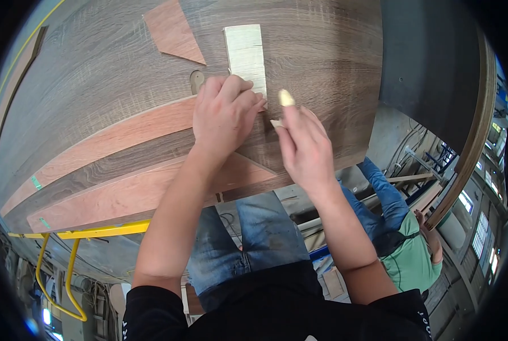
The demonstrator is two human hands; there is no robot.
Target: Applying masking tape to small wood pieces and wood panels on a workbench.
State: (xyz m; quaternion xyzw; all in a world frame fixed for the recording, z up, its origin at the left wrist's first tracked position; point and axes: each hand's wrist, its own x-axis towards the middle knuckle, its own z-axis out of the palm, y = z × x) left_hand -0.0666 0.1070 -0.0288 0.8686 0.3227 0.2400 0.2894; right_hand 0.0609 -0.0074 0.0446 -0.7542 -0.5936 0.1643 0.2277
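My left hand [225,113] presses down with curled fingers over the right end of a long curved plywood strip [117,126] and the near end of a pale rectangular wood block [245,51]. Its fingertips are partly hidden, and it holds both against the wood-grain board. To the right, my right hand [308,145] is closed and slightly blurred above the board. A small pale pointed piece [276,123] shows at its thumb; its kind is unclear. A yellow covering or object [287,98] shows at the index fingertip.
A second curved plywood piece [112,187] lies along the near edge of the board [322,45]. An angular plywood offcut [174,31] lies at the far side, near a round recess [196,82]. Yellow rails [103,229] run at the lower left. Another person [407,250] is at right.
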